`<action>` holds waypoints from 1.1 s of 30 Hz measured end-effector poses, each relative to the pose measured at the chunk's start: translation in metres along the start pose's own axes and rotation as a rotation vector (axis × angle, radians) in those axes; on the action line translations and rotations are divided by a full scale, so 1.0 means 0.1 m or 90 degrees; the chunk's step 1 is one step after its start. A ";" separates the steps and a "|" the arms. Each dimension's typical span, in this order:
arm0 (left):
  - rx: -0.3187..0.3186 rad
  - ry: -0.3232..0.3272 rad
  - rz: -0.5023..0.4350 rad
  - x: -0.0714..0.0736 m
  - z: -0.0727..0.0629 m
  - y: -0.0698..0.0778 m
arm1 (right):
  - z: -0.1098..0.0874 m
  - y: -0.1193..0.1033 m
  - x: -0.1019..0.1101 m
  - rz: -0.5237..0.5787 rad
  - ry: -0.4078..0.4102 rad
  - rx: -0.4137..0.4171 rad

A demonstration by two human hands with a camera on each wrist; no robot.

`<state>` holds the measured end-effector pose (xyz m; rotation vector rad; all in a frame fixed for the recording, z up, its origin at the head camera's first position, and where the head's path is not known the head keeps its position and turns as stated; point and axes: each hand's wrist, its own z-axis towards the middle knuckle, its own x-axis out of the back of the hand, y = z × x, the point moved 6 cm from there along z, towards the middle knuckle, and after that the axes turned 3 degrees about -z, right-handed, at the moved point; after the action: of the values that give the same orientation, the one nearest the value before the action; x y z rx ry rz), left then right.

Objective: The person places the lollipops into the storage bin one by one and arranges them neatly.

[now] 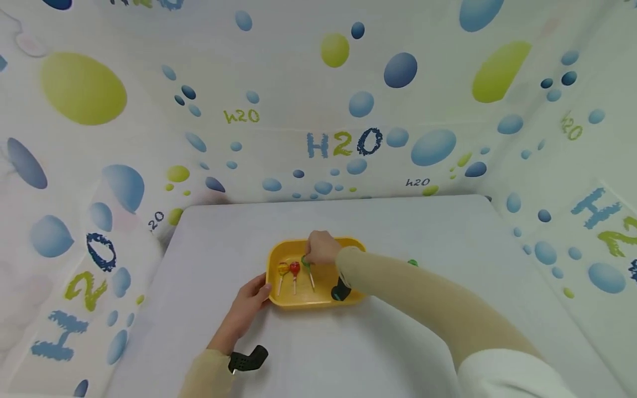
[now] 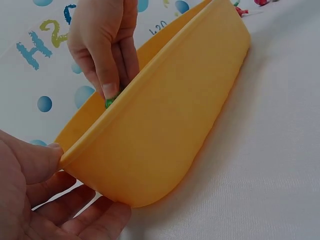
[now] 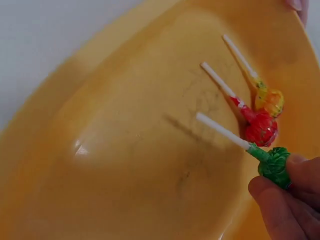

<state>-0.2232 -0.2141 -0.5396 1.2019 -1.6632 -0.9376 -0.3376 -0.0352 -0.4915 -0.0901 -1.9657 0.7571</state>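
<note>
A yellow plastic tray stands on the white table. My left hand grips its left end, the thumb on the rim and the fingers against the outer wall, as the left wrist view shows. Inside the tray, my right hand pinches a green lollipop by its wrapped head, the white stick pointing away from the fingers. Beside it lie a red lollipop and a yellow lollipop, side by side at the tray's left end. The sticks of all three point roughly the same way.
Another green-wrapped thing shows on the table right of the tray, partly hidden by my right forearm. Red-wrapped things lie beyond the tray. A white sheet with blue and green spots hangs around the table.
</note>
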 end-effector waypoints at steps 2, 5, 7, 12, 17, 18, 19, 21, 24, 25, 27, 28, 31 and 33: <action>-0.001 0.003 -0.002 0.00 0.00 0.00 | 0.05 -0.01 -0.04 -0.013 -0.013 -0.009; 0.000 0.005 -0.002 -0.01 -0.01 0.02 | 0.13 0.02 -0.10 -0.042 -0.019 -0.027; 0.000 0.006 0.001 -0.01 -0.01 0.04 | 0.18 0.04 -0.14 -0.060 -0.020 -0.041; 0.002 0.006 0.006 -0.01 -0.01 0.04 | 0.25 0.11 -0.25 -0.107 -0.025 -0.073; 0.006 0.009 0.002 -0.01 -0.01 0.03 | 0.28 0.14 -0.30 -0.103 -0.028 -0.081; 0.007 0.011 0.000 -0.01 -0.01 0.03 | 0.28 0.14 -0.31 -0.102 -0.028 -0.079; 0.008 0.011 0.001 -0.01 -0.01 0.03 | 0.28 0.14 -0.31 -0.100 -0.024 -0.077; 0.006 0.011 0.002 -0.01 -0.02 0.03 | 0.29 0.14 -0.31 -0.101 -0.020 -0.073; 0.010 0.013 0.005 -0.01 -0.02 0.03 | 0.30 0.15 -0.31 -0.105 -0.017 -0.071; 0.010 0.013 0.006 -0.01 -0.03 0.04 | 0.30 0.16 -0.31 -0.105 -0.019 -0.073; 0.011 0.014 0.007 -0.01 -0.03 0.04 | 0.31 0.17 -0.31 -0.103 -0.024 -0.084; 0.012 0.014 0.007 -0.01 -0.03 0.04 | 0.31 0.17 -0.31 -0.103 -0.024 -0.089; 0.011 0.013 0.006 -0.01 -0.02 0.04 | 0.32 0.19 -0.30 -0.100 -0.029 -0.101; 0.012 0.015 0.005 -0.01 -0.02 0.04 | 0.32 0.19 -0.31 -0.098 -0.029 -0.101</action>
<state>-0.2227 -0.2121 -0.5361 1.2138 -1.6607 -0.9015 -0.3533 -0.0467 -0.5361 -0.0162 -2.0477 0.5059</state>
